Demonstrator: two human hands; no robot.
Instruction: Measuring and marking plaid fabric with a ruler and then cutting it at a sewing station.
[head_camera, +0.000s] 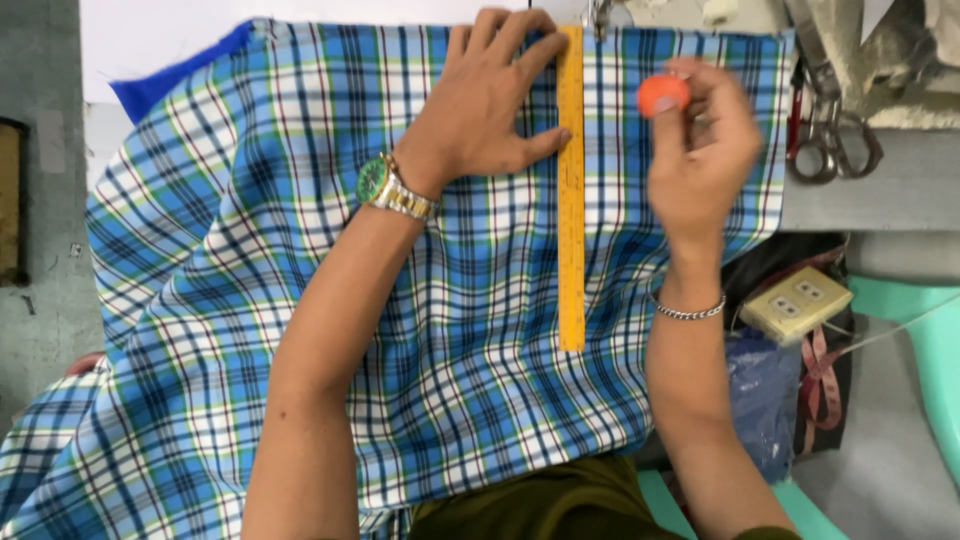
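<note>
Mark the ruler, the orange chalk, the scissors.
yellow ruler (571, 200), head view, mid-length of its face
orange chalk (662, 94), head view, centre of the disc
scissors (835, 150), head view, handle loops

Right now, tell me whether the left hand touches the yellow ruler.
Touching: the head view shows the left hand with fingertips and thumb pressed against the yellow ruler.

No packages, labels, signs or screens are seen at this cutting table. Printed markings are carried only by a yellow ruler (571, 190), laid lengthwise on blue plaid cloth (300, 300).
</note>
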